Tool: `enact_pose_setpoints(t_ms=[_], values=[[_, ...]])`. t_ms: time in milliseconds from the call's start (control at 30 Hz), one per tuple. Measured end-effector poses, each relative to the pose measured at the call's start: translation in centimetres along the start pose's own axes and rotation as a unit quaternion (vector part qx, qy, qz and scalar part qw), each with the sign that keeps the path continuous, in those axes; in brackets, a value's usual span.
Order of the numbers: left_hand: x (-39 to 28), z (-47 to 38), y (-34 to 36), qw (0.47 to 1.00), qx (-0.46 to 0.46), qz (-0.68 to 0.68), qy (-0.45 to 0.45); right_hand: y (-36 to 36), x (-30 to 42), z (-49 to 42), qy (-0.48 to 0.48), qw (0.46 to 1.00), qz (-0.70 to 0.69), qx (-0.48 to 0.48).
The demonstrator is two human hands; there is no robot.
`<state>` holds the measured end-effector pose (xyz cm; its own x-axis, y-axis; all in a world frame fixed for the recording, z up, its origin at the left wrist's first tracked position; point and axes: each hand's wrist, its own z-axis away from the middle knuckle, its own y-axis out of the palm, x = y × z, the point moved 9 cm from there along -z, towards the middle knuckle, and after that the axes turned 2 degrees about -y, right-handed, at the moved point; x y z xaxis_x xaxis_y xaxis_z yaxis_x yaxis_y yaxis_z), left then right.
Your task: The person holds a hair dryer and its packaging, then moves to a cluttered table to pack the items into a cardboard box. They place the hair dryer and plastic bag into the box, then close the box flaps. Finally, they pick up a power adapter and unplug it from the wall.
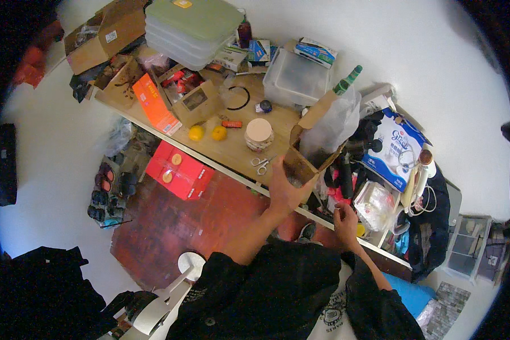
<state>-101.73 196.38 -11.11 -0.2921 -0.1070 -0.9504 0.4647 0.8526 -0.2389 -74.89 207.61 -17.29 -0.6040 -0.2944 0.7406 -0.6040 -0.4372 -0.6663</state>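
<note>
My left hand (287,187) grips the near corner of an open cardboard box (302,163), its thumb on the left side. The box stands tilted at the table's front edge, with a translucent plastic bag (329,127) inside and a flap raised. A green bottle (347,80) shows above the flap. My right hand (346,221) is above the cluttered front edge, fingers curled; whether they hold anything cannot be made out. A black cylindrical handle (345,176) and a clear plastic container (376,206) are close to it. Scissors (261,165) lie left of the box.
A lidded jar (259,135), two orange fruits (196,133) and an orange carton (155,104) are on the wooden table (238,157). Stacked green-lidded containers (191,32) stand behind. A red box (179,171) sits below the table edge; a white lamp-like stand (191,267) is left of me.
</note>
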Motion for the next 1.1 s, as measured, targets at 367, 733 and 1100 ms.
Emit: enact_pose_setpoints(t_ms=[367, 733, 1100], values=[[-5.3, -14.3, -13.9, 0.996, -0.077, 0.045, 0.028, -2.1, 1.1, 1.2, -0.017, 0.998, -0.017, -0.052], [4.8, -26.3, -9.6, 0.980, -0.149, -0.130, -0.026, -5.5, -3.0, 3.6, 0.045, 0.995, -0.003, -0.094], [9.2, -29.6, -2.1, 0.976, -0.161, -0.133, -0.054, -8.7, -7.0, 9.3, 0.102, 0.976, 0.057, -0.184]])
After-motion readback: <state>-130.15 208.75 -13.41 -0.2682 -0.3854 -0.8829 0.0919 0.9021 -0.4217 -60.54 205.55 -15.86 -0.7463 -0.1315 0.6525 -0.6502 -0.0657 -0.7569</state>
